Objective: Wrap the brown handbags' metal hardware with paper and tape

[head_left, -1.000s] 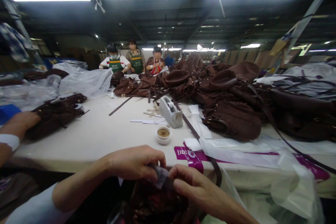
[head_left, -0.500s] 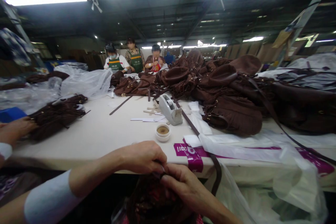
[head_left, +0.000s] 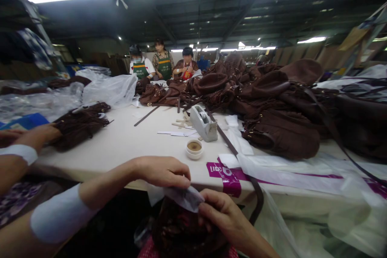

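Note:
A dark brown leather bag (head_left: pixel 184 229) rests on my lap below the table edge, its lower part in shadow. Over its top lies a thin, see-through white sheet (head_left: pixel 189 199), tissue paper or film; I cannot tell which. My left hand (head_left: pixel 161 171) has its fingers closed on the far edge of this sheet. With thumb and fingertips, my right hand (head_left: pixel 217 211) pinches the sheet's right corner, just above the bag. Beyond my hands, a small round white pot (head_left: pixel 194 150) with brown content stands on the table.
A grey tape dispenser (head_left: pixel 204 124) stands behind the pot, near paper strips (head_left: pixel 177 133). Brown bags (head_left: pixel 281 129) pile up at right and back. A dark strap (head_left: pixel 256 201) hangs over the edge beside plastic wrap (head_left: pixel 281 169). At left, a co-worker's hand (head_left: pixel 45 133) touches dark fringed pieces (head_left: pixel 83 127).
My hands have moved apart, and the white sheet now shows stretched between them over the bag. The view has shifted left. The co-worker's arm at left reaches further into view.

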The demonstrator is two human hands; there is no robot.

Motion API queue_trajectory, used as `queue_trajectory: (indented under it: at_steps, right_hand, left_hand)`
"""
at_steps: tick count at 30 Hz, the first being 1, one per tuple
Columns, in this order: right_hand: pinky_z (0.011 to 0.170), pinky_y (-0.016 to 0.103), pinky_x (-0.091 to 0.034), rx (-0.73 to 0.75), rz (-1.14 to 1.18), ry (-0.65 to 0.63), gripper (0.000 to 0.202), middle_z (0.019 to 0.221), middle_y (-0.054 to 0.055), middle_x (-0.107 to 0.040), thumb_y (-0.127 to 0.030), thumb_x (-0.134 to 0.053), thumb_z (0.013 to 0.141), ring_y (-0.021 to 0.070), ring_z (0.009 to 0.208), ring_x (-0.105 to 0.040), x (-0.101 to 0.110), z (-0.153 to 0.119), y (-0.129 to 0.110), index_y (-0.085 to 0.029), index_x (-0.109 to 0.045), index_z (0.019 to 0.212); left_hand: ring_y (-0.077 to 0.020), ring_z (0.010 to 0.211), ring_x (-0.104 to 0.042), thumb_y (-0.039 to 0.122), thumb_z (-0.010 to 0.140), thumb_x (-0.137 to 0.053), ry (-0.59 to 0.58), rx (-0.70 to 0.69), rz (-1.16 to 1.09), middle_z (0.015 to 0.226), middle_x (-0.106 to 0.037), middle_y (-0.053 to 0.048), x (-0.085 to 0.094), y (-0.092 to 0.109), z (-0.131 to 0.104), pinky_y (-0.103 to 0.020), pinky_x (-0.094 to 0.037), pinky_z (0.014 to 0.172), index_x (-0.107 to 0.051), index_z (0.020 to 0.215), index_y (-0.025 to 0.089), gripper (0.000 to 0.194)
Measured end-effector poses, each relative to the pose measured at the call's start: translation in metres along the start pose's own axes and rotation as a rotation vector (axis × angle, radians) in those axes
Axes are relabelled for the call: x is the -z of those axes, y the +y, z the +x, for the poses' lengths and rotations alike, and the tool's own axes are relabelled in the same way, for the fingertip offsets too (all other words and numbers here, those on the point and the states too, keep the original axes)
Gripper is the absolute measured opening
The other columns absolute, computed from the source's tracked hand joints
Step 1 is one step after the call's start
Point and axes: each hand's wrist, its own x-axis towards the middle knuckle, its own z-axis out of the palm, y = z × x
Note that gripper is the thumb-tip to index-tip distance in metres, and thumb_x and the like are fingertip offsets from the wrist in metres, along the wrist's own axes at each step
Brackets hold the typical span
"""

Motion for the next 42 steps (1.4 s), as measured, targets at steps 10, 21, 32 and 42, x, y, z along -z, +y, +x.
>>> queue_trajectory:
  at_steps: [10,21,32,42]
  right_hand:
    - [0.053,0.021,-0.039,-0.104,-0.130,-0.044,0.017,0.068,-0.001,-0.064,-0.033,-0.062,0.080,0.0110,0.056,-0.053,-0.009,0.003,-0.008,-0.016,-0.062,0.083]
    - [0.110,0.044,-0.033,-0.006,-0.260,-0.100,0.049,0.135,0.008,-0.059,-0.042,-0.055,0.092,0.0299,0.124,-0.050,0.018,-0.026,-0.004,-0.023,-0.055,0.137]
    - [0.066,0.024,-0.039,-0.039,0.027,-0.175,0.019,0.075,-0.002,-0.061,-0.025,-0.073,0.071,0.0139,0.071,-0.050,0.029,-0.020,-0.004,-0.017,-0.070,0.088]
    - [0.062,0.019,-0.042,-0.039,0.290,-0.178,0.039,0.074,-0.003,-0.065,-0.014,-0.073,0.061,0.0088,0.062,-0.056,0.015,-0.002,0.004,-0.014,-0.067,0.099]
  left_hand:
    - [-0.0090,0.059,-0.049,0.014,0.078,-0.058,-0.126,0.057,-0.005,0.065,-0.055,0.006,-0.014,-0.003,0.003,-0.017,-0.036,0.051,-0.071,0.090,0.016,0.017]
    - [-0.0183,0.067,-0.055,0.017,0.092,-0.057,0.433,-0.488,1.000,0.073,-0.066,-0.002,-0.039,0.025,-0.008,-0.036,-0.040,0.067,-0.060,0.075,0.018,0.018]
    - [-0.0187,0.076,-0.059,0.015,0.095,-0.044,0.674,-0.792,1.232,0.089,-0.069,-0.008,-0.051,0.010,0.002,-0.036,-0.047,0.073,-0.064,0.088,0.014,0.021]
    - [-0.0197,0.081,-0.059,0.016,0.095,-0.044,0.765,-0.820,1.197,0.093,-0.070,-0.013,-0.082,-0.007,0.014,-0.034,-0.050,0.072,-0.066,0.103,0.010,0.024]
